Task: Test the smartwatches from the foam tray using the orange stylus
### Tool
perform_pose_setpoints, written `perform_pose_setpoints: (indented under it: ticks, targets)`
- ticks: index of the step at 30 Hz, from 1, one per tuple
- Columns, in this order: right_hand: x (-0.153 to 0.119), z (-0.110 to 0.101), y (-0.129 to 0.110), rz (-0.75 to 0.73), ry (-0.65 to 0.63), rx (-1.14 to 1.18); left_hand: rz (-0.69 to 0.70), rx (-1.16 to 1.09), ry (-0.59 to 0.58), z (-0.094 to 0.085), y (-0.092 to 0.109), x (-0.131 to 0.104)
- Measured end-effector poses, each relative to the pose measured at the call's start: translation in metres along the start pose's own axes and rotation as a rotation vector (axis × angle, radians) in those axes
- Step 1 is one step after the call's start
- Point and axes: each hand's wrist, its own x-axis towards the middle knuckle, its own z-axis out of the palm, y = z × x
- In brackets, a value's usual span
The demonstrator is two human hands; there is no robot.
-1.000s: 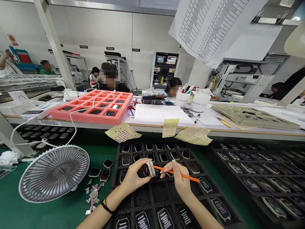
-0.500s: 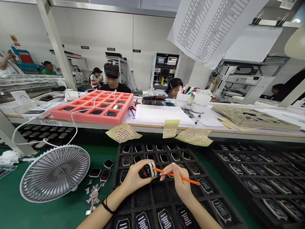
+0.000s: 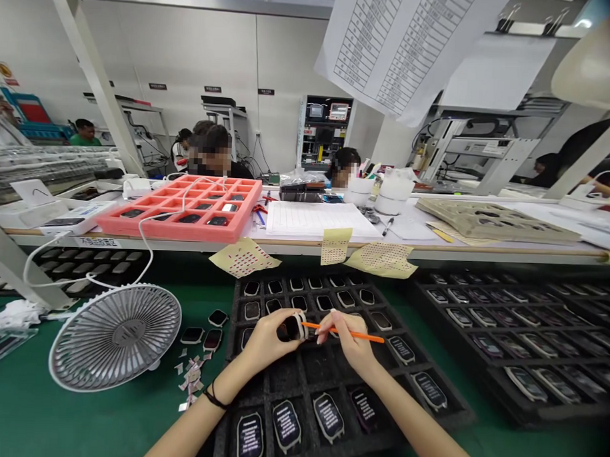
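Above the middle of a black foam tray (image 3: 284, 386), my left hand (image 3: 267, 339) grips a smartwatch (image 3: 295, 326) on its edge, fingers over the top and thumb below. My right hand (image 3: 348, 337) pinches a thin orange stick (image 3: 366, 336). The stick's left tip meets the side of the smartwatch; whether it presses in cannot be seen. Watches sit in many of the tray's compartments, and those in the near row (image 3: 328, 416) show lit text. Several compartments under my hands hold no watch.
A grey fan (image 3: 116, 338) stands at the left, beside loose watches (image 3: 192, 335) and small paper scraps (image 3: 192, 378). More watch trays (image 3: 491, 341) lie at the right. A shelf edge with yellow sticker sheets (image 3: 336, 246) and a pink foam tray (image 3: 175, 227) crosses ahead. People sit beyond.
The view has shifted slightly. The watch screen, showing some lit marks before, looks dark now. Both hands keep their grips, and the orange stick lies a little flatter.
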Motion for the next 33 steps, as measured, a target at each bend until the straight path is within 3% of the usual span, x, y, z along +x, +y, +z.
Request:
perform_pose_setpoints:
  ticks: [4, 8, 13, 17, 22, 27, 30, 33]
  targets:
    - [-0.008, -0.029, -0.004, 0.0, -0.053, -0.122, -0.016, 0.179, -0.094, -0.016, 0.017, -0.019]
    - [-0.021, -0.072, 0.001, 0.125, -0.031, -0.532, -0.097, 0.278, -0.244, -0.03, 0.028, -0.042]
    - [-0.046, -0.124, 0.029, 0.218, 0.023, -1.068, -0.244, 0.458, -0.265, -0.05, 0.021, -0.061]
    - [-0.061, -0.141, 0.051, 0.272, -0.049, -1.331, -0.197, 0.506, -0.33, -0.057, 0.015, -0.075]
    - [-0.062, -0.136, 0.06, 0.316, -0.118, -1.192, -0.142, 0.512, -0.236, -0.056, 0.026, -0.097]
    - [-0.06, -0.141, 0.058, 0.374, -0.02, -0.883, -0.118, 0.602, -0.356, -0.051, 0.029, -0.123]
    - [-0.06, -0.145, 0.056, 0.443, 0.031, -0.693, -0.076, 0.762, -0.342, -0.041, 0.023, -0.134]
    - [-0.059, -0.144, 0.054, 0.492, -0.018, -0.577, -0.052, 0.764, -0.294, -0.032, 0.02, -0.137]
